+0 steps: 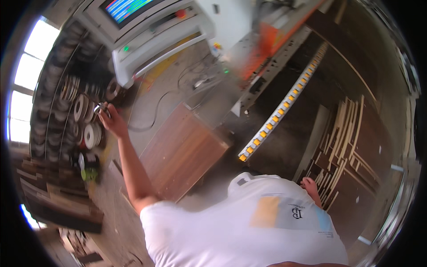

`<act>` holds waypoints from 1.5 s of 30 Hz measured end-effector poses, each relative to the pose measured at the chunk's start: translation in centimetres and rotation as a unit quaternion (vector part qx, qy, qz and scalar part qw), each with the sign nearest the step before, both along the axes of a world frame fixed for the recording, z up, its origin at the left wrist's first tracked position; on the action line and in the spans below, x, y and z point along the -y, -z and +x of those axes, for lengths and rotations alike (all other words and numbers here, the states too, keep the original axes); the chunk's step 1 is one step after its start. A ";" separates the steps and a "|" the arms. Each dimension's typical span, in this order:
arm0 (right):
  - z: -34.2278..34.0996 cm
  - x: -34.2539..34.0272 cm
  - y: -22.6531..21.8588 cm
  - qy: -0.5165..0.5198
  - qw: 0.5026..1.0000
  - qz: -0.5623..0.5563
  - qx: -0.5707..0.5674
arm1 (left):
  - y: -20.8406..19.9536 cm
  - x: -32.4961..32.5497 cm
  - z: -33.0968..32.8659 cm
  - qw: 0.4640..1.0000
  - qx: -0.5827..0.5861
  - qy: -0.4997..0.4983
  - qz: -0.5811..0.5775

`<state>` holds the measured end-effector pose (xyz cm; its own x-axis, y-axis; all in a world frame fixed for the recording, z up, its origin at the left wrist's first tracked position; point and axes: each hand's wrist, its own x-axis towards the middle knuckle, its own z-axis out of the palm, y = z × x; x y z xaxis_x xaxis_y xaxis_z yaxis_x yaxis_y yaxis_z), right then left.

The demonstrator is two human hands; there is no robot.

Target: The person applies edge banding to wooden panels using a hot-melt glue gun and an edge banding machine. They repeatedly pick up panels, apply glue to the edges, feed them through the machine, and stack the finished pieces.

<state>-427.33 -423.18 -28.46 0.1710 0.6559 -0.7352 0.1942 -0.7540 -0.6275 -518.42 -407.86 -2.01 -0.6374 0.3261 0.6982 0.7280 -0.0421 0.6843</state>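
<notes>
My left hand (114, 123) is stretched out to the far left, its fingers closed round a small shiny metal tool (101, 108) whose exact kind I cannot make out. Behind that wrist, a dark thin hose (155, 115) curves toward the floor by the machine. Low at the right, my right hand (310, 187) hangs beside my shirt, close to a stack of boards (342, 147). Its fingers look curled with nothing visible in them, and the shirt hides part of the arm. Between my left arm and the machine lies a brown wood-grain panel (182, 153).
A white machine (227, 18) with a screen, red knob and handle rail stands ahead, its orange part (269, 38) blurred. A rail with yellow rollers (284, 104) runs diagonally at right. Rolls of banding (91, 133) fill racks at left, above stacked boards (58, 196).
</notes>
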 end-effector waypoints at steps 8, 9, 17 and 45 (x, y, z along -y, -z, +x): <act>-3.1 -0.6 -3.6 -0.036 0.998 0.019 0.048 | 1.9 -3.0 24.8 0.739 -0.349 0.221 -0.532; -2.7 0.4 -2.9 -0.026 0.998 0.029 0.041 | 2.5 -3.9 27.6 0.725 -0.370 0.255 -0.522; 1.8 17.3 2.0 0.276 0.961 0.020 -0.027 | 3.0 -8.1 49.5 0.698 -0.320 0.408 -0.494; 17.2 37.3 -5.0 0.654 0.722 0.224 -0.001 | 12.2 18.9 70.1 0.178 -0.320 0.753 -0.546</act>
<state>-410.10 -460.50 -23.47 0.8590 0.1066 -0.5007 -0.5024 -0.0122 -0.8645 -448.33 -426.78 -14.23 0.8442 -0.0451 -0.5341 0.3976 -0.6156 0.6804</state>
